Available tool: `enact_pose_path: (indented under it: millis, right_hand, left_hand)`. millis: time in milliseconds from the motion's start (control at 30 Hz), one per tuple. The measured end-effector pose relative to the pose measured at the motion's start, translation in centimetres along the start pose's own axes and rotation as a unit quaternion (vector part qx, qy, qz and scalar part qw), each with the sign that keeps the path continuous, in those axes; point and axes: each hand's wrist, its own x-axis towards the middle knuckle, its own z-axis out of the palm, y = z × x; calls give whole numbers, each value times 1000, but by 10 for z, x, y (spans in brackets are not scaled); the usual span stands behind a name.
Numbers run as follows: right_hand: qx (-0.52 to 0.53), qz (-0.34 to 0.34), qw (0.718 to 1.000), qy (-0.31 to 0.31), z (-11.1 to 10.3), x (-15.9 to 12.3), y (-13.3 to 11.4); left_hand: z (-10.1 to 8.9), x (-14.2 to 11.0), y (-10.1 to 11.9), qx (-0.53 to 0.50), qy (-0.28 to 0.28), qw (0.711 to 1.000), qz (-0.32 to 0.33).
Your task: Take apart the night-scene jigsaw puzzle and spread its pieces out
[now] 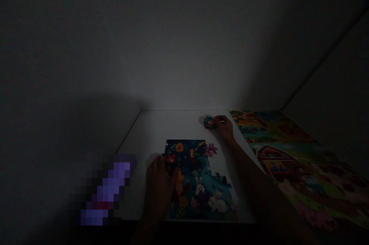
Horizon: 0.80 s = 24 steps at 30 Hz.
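Observation:
A partly joined jigsaw puzzle [198,183] lies on the white table, dark blue and teal with rabbits and other animals. My left hand [160,181] rests at its left edge, thumb and fingers apart and touching the pieces there. Farther back, my right hand [225,129] has its fingertips closed on a small stack of puzzle pieces [209,122]; how many it grips is too dark to tell. Beside the puzzle's upper right edge is a purple puzzle piece [211,149]. The lower right of the puzzle has a stepped, uneven edge.
The white table [129,172] meets a pale wall [184,56] at the back. On the right lies a colourful farm picture [300,175] with a red barn. A blurred purple object [111,187] is at the table's left edge. Light is dim.

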Motion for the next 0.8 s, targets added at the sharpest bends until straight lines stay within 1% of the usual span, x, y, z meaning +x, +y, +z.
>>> enact_pose_path:
  millis: [167, 300, 400, 467, 567, 633, 700, 800]
  right_hand:
    - [7, 11, 997, 80, -6, 3, 1]
    - [9, 17, 992, 125, -8, 6, 3]
    - [14, 20, 991, 135, -8, 8, 4]
    - [18, 24, 990, 135, -7, 8, 4]
    - [24, 29, 990, 135, -7, 7, 4]
    - [26, 31, 990, 134, -6, 7, 4]
    - [27, 33, 990, 132, -6, 6, 4]
    - [26, 34, 991, 129, -5, 6, 4]
  left_hand:
    - [0, 8, -8, 10, 0, 1000, 5]
    - [2, 27, -18, 21, -31, 999, 1]
    - [0, 36, -21, 14, -48, 999, 22]
    - [-3, 38, -20, -8, -69, 997, 31]
    - [-10, 35, -13, -23, -106, 994, 28]
    - [-15, 35, -9, 15, -138, 989, 42]
    - [-20, 38, -6, 81, -165, 980, 76]
    - [-27, 46, 1, 168, -158, 964, 132]
